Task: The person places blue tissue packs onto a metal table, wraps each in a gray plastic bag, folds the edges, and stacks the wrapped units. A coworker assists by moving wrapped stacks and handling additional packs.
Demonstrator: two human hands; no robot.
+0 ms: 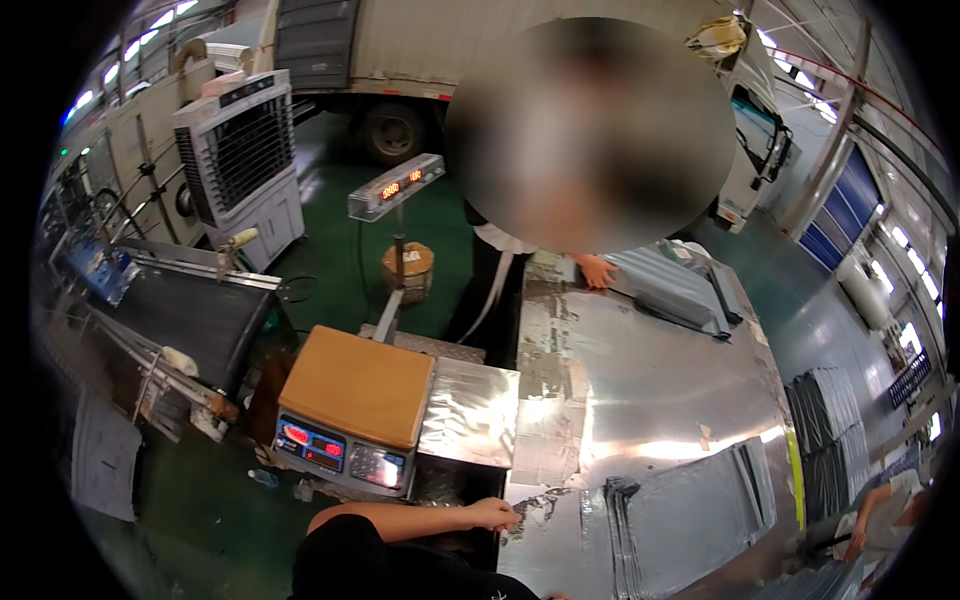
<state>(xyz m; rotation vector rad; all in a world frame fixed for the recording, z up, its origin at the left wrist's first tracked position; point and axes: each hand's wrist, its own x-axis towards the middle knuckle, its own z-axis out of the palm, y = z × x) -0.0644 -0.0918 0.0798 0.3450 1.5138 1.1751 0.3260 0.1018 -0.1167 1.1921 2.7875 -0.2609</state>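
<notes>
My left hand [493,514] is at the near left edge of the metal-topped table [660,390], its bare forearm coming out of a black sleeve. The fingers are curled together, and whatever they may hold is too small to make out. To the right of this hand lies a stack of flat grey plastic bags [690,520]. Beyond it, on the left, stands a weighing scale [355,385] with an orange-brown platform and lit red digits. Only a sliver of skin shows at the lower edge; my right hand itself is out of view.
Across the table, a co-worker's hand [597,271] rests beside another pile of grey bags [670,285]. A conveyor belt [190,315] and an air cooler [240,150] stand left. More stacked bags [830,430] are beyond the right edge. A truck [400,50] is parked behind.
</notes>
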